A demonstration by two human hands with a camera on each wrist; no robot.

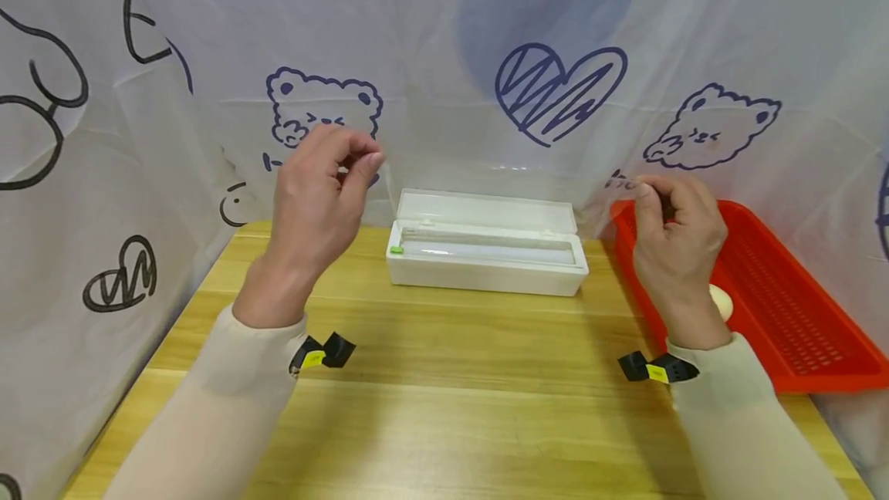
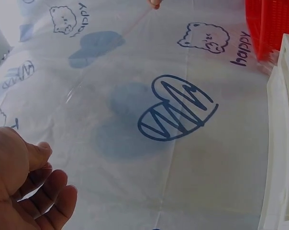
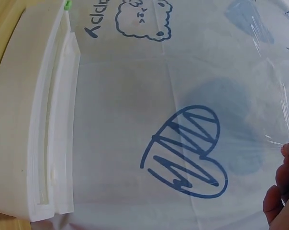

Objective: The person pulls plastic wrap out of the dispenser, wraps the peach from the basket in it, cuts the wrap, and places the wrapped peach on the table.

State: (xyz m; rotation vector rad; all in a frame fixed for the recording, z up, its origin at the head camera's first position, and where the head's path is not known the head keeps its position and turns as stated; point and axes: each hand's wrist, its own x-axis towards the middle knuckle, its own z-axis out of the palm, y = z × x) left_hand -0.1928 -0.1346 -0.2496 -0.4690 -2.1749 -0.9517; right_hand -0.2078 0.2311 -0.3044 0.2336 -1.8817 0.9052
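Clear film, edge pinched, hands well apart

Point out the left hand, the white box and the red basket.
Left hand (image 1: 316, 203), head view: back of the hand.
White box (image 1: 486, 276), head view: front wall.
Red basket (image 1: 795, 303), head view: perforated inner surface.

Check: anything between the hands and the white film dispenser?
Nothing solid visible: clear film spans left hand to right hand, and the white film dispenser has its raised lid behind the opening, not over it.
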